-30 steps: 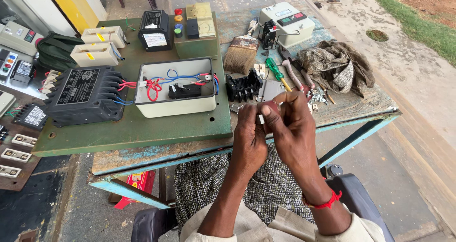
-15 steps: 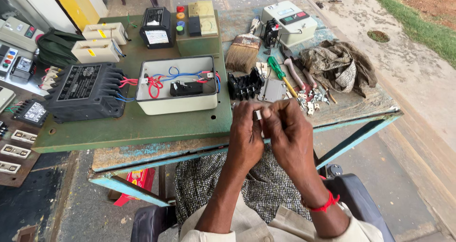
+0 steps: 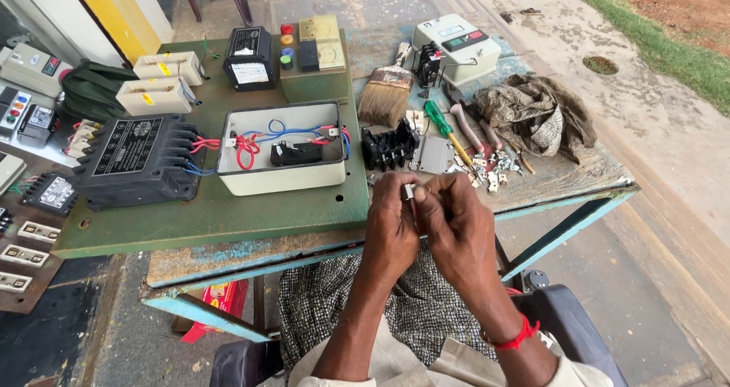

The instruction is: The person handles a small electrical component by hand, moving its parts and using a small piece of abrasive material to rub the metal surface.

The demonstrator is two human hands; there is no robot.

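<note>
My left hand (image 3: 389,227) and my right hand (image 3: 455,227) are pressed together just above the table's front edge, their fingertips pinching a small pale metal piece (image 3: 408,191). Most of the piece is hidden by the fingers. A red thread circles my right wrist. Just beyond the hands lie a black terminal block (image 3: 388,147) and a small grey plate (image 3: 433,154). A white open box (image 3: 281,153) with red and blue wires and a black part inside sits to the left of them.
A green board (image 3: 213,220) carries a black finned unit (image 3: 137,159), two cream blocks and a control box with coloured buttons. To the right lie a brush (image 3: 386,94), a green-handled screwdriver (image 3: 442,125), pliers, small metal bits, a crumpled rag (image 3: 536,113) and a white meter (image 3: 456,49).
Both hands have stayed together on the small piece, fingers shifting slightly around it. The view has dipped a little; nothing on the table has moved.
</note>
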